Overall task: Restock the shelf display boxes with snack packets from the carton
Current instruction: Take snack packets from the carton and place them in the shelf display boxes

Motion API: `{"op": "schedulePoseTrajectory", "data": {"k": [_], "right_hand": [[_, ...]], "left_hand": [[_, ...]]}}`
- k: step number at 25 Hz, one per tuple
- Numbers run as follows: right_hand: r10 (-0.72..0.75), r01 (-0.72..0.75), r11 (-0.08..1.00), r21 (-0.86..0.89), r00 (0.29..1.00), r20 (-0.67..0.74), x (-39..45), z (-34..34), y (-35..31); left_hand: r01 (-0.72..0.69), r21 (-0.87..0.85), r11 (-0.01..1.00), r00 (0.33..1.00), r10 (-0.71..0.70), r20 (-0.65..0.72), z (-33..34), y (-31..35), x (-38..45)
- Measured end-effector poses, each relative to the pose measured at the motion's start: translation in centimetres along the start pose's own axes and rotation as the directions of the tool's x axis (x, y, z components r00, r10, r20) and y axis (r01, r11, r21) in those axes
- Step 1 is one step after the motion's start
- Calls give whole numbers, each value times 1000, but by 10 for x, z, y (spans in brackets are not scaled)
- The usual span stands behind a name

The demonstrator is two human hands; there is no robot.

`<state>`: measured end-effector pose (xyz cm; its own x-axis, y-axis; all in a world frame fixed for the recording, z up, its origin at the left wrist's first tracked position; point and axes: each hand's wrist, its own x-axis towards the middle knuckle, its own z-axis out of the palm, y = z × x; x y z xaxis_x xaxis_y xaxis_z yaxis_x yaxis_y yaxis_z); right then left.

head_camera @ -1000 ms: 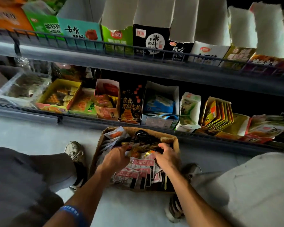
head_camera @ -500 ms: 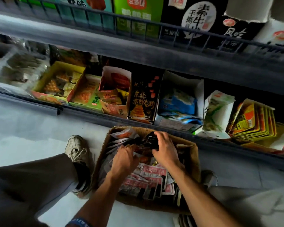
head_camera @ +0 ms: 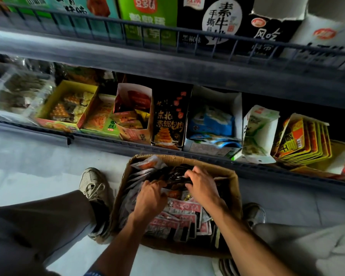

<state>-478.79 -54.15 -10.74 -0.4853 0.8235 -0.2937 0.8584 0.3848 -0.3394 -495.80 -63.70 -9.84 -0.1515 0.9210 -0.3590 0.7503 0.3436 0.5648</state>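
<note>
Carton (head_camera: pixel 232 188) sits on the floor against the bottom shelf's front edge. Both hands' fingers curl around dark packets (head_camera: pixel 173 176) inside: left hand (head_camera: pixel 150 198), right hand (head_camera: pixel 202 186).

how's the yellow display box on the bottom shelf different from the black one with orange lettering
The yellow display box lies low and wide with its top open, loose packets showing inside. The black display box stands tall and narrow, its printed front facing out, and its contents cannot be seen. The yellow one sits further left. Both stand on the bottom shelf behind its front rail.
</note>
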Motion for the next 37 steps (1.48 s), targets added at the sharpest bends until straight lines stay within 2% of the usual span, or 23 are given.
{"op": "schedulePoseTrajectory", "data": {"k": [2, 7, 11, 13, 15, 18, 22, 25, 28, 30, 31, 32, 33, 35, 37], "right_hand": [[28, -27, 999, -39, 998, 47, -2, 5, 2], [35, -28, 986, -165, 999, 39, 1, 9, 2], [119, -115, 993, 37, 988, -99, 2, 10, 4], [121, -109, 990, 90, 984, -135, 3, 13, 4], [129, -121, 989, 87, 986, -103, 5, 14, 4], [198, -199, 980, 28, 980, 25, 10, 11, 3], [103, -104, 992, -74, 995, -16, 12, 9, 2], [62, -58, 990, 130, 998, -21, 8, -1, 3], [72, -56, 950, 307, 997, -41, 6, -46, -4], [65, -29, 877, 480, 996, -59, 2, -85, -10], [71, -10, 816, 578, 994, -84, 1, -101, -12], [78, 15, 763, 646, 990, -115, -3, -118, -15], [80, 42, 726, 686, 986, -145, -6, -136, -18], [74, 91, 680, 727, 979, -192, -12, -171, -25], [39, 142, 662, 736, 974, -223, -24, -215, -37]], "left_hand": [[-32, 22, 999, 999, 32, 30, 2, 0, -3], [-55, 0, 998, 998, 55, -4, 1, 2, -11], [-91, -17, 996, 995, 90, -44, 1, 2, -12], [-82, -30, 996, 996, 80, -46, 2, 0, -10], [-79, -13, 997, 996, 78, -50, 5, -2, -7], [-36, 32, 999, 998, 38, -44, 8, 2, -5], [-37, 52, 998, 998, 39, -53, 9, 1, -2], [-69, 39, 997, 995, 72, -72, 4, 4, -5], [-104, -115, 988, 993, 98, -60, -5, 12, -11], [-96, -155, 983, 995, 88, -56, -7, 14, -10], [-52, -207, 977, 997, 40, -63, -7, 15, -7], [3, -291, 957, 996, -28, -82, -10, 19, -4], [78, -439, 895, 989, -126, -80, -17, 27, -2], [190, -743, 642, 951, -309, -24, -39, 51, 4], [217, -900, 378, 924, -377, 64, -71, 81, 1]]}}
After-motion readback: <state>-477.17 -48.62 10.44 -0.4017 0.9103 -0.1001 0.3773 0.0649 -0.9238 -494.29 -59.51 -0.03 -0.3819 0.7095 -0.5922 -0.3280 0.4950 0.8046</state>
